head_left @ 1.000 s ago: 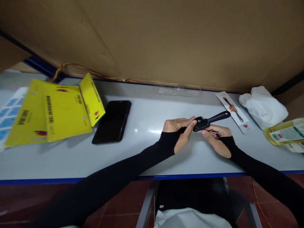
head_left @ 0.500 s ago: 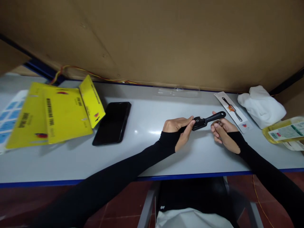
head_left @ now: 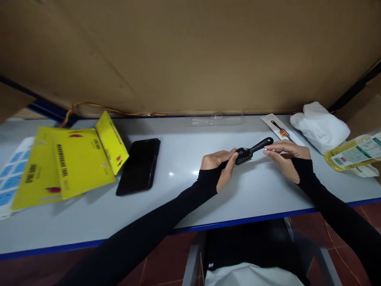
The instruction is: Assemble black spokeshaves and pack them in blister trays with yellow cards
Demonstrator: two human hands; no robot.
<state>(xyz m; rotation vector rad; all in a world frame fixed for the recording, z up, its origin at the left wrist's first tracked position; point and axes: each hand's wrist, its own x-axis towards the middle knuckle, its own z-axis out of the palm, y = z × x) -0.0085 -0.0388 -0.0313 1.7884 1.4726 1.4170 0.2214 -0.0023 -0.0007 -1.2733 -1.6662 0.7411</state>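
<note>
The left hand (head_left: pixel 218 163) is pinching the wide head of the black tool (head_left: pixel 251 149), holding it just above the table (head_left: pixel 178 186) so the handle is pointing free; the right hand (head_left: pixel 284 155) is touching the handle's tip with loose, unclosed fingers; the phone (head_left: pixel 138 166) and yellow cards (head_left: pixel 68 163) are lying well apart on the left.

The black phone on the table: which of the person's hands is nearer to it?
Left. The left hand lies to the right of the black phone, apart from it, pinching a black tool; the right hand is farther right, beyond the tool.
</note>
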